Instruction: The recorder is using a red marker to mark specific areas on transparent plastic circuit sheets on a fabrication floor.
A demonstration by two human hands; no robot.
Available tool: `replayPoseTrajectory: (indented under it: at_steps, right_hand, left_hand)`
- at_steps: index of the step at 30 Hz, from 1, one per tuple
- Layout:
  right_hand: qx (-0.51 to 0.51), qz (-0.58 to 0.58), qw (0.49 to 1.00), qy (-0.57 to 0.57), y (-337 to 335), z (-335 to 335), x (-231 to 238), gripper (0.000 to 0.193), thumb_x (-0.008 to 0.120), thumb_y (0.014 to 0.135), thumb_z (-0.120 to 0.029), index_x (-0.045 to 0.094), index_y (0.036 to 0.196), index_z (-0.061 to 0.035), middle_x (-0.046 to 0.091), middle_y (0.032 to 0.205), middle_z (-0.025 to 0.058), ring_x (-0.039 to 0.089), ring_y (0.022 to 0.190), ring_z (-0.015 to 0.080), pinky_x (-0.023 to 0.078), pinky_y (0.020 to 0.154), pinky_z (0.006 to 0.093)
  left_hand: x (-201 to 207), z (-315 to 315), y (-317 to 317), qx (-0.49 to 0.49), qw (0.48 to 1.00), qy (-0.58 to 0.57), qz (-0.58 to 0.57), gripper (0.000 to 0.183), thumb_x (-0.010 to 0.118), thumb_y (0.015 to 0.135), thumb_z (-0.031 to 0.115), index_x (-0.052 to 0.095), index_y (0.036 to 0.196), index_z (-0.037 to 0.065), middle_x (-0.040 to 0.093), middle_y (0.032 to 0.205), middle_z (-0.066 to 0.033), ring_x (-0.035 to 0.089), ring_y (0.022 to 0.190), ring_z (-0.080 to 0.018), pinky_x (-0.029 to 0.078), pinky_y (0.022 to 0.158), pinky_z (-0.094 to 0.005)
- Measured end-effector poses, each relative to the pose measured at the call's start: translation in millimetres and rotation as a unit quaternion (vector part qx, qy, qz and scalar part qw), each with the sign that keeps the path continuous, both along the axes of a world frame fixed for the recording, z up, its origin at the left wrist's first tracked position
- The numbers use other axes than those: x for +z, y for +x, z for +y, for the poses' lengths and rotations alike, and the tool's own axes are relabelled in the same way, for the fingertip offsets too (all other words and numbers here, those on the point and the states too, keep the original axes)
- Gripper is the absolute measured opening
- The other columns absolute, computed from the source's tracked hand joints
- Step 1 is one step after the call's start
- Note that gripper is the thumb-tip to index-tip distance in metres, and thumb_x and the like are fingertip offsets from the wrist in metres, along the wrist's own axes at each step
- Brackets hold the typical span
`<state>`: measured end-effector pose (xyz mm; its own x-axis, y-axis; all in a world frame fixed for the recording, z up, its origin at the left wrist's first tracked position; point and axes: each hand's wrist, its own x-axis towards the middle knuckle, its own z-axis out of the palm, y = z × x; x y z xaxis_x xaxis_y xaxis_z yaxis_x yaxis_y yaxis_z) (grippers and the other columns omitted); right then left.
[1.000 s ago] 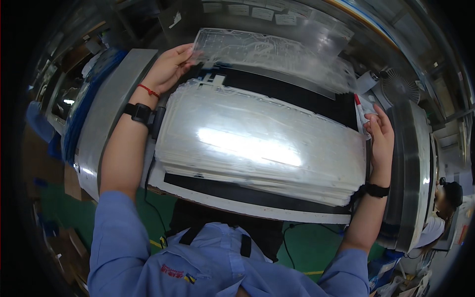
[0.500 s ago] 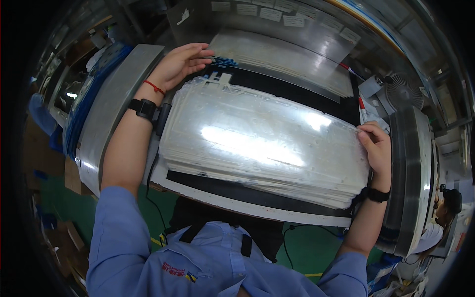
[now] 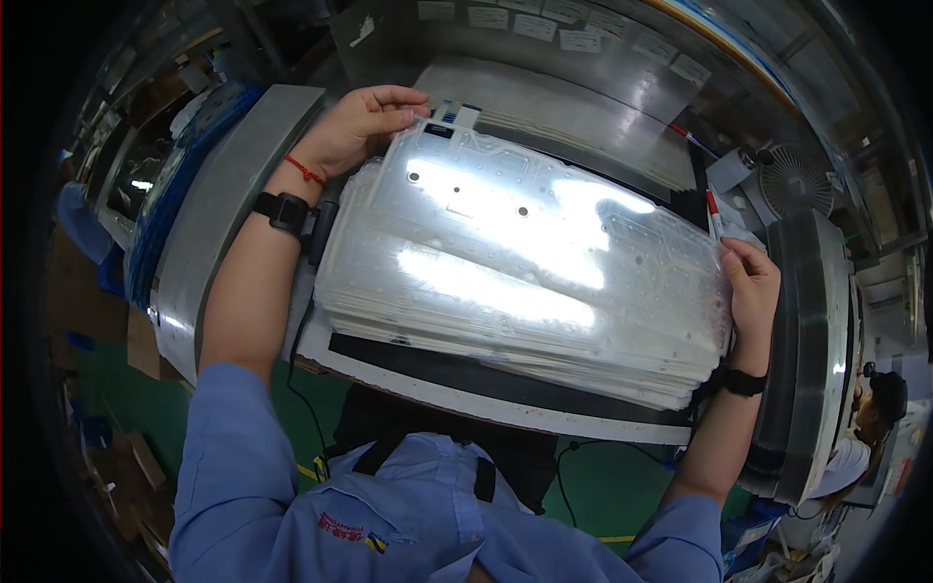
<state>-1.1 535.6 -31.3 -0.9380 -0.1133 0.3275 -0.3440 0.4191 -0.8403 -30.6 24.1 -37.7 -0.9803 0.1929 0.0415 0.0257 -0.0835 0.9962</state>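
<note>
A thin translucent plastic sheet (image 3: 622, 243) with faint traces, small dark holes and a striped tab is raised at its far edge above a thick stack of similar sheets (image 3: 428, 316). At the far left corner, beside the tab, my left hand (image 3: 362, 126) has its thumb and fingers pinched on the sheet. My right hand (image 3: 751, 291) grips the right edge with thumb against fingers. The sheet's near part lies over the stack, and glare hides much of its surface. The stack sits on a black mat (image 3: 505, 374) on the white-edged table.
Behind the stack are more flat sheets (image 3: 515, 97) and a metal panel with paper labels. A grey metal block (image 3: 224, 214) stands left. On the right are a red-capped marker (image 3: 714, 214), a small fan (image 3: 792, 182) and stacked plates (image 3: 802, 340). Another person (image 3: 880, 408) is at far right.
The top sheet's far edge has risen off the stack, its tab moving up. My left hand has closed on the far left corner. My right hand has shifted slightly right.
</note>
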Motion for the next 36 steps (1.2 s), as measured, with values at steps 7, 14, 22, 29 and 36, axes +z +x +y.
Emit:
replayPoseTrajectory:
  at_steps: [7, 14, 22, 29, 36]
  right_hand:
    - [0.033, 0.085, 0.995, 0.031, -2, 2, 2, 0.019, 0.068, 0.085, -0.012, 0.066, 0.097, 0.0025, 0.062, 0.094, 0.0051, 0.056, 0.087, 0.0127, 0.042, 0.08, 0.0231]
    - [0.014, 0.103, 0.994, -0.022, -3, 7, -1, 0.017, 0.066, 0.085, -0.01, 0.065, 0.097, 0.0022, 0.06, 0.096, 0.0048, 0.054, 0.089, 0.0125, 0.04, 0.078, 0.023]
    - [-0.046, 0.066, 0.997, -0.021, -4, 3, 1, 0.017, 0.065, 0.086, -0.008, 0.065, 0.099, 0.0025, 0.06, 0.094, 0.0035, 0.053, 0.085, 0.0098, 0.04, 0.077, 0.0214]
    - [-0.048, 0.016, 0.99, -0.128, -4, -6, 1, 0.026, 0.059, 0.092, -0.015, 0.061, 0.111, 0.0022, 0.058, 0.086, -0.0011, 0.05, 0.077, 0.0056, 0.038, 0.071, 0.018]
    - [-0.055, -0.024, 0.982, -0.177, -8, 4, -5, 0.02, 0.053, 0.096, -0.017, 0.061, 0.098, 0.0007, 0.055, 0.079, -0.0038, 0.046, 0.07, 0.0031, 0.036, 0.065, 0.0172]
  left_hand:
    - [-1, -11, -4, -0.024, 0.999, -0.023, 0.0, 0.034, 0.065, 0.087, 0.014, 0.056, 0.117, 0.001, 0.065, 0.097, -0.005, 0.061, 0.084, -0.0084, 0.051, 0.076, -0.0219]
    - [5, 9, 1, 0.059, 0.996, 0.065, 0.019, 0.031, 0.05, 0.096, 0.024, 0.055, 0.117, 0.002, 0.063, 0.095, -0.0022, 0.056, 0.073, -0.0059, 0.049, 0.069, -0.0203]
    - [2, -6, 0, -0.094, 0.99, -0.102, -0.014, 0.027, 0.05, 0.096, 0.028, 0.061, 0.1, 0.004, 0.064, 0.083, -0.0004, 0.048, 0.059, -0.002, 0.041, 0.055, -0.0155]
    - [-1, -2, -1, -0.003, 0.999, -0.033, 0.016, 0.016, 0.055, 0.094, 0.02, 0.061, 0.099, 0.006, 0.064, 0.084, 0.0011, 0.048, 0.058, -0.0014, 0.038, 0.051, -0.0145]
    - [-3, -7, -6, 0.041, 0.999, -0.013, 0.003, 0.02, 0.053, 0.095, 0.021, 0.061, 0.105, 0.006, 0.064, 0.085, 0.002, 0.052, 0.064, -0.0004, 0.039, 0.054, -0.0133]
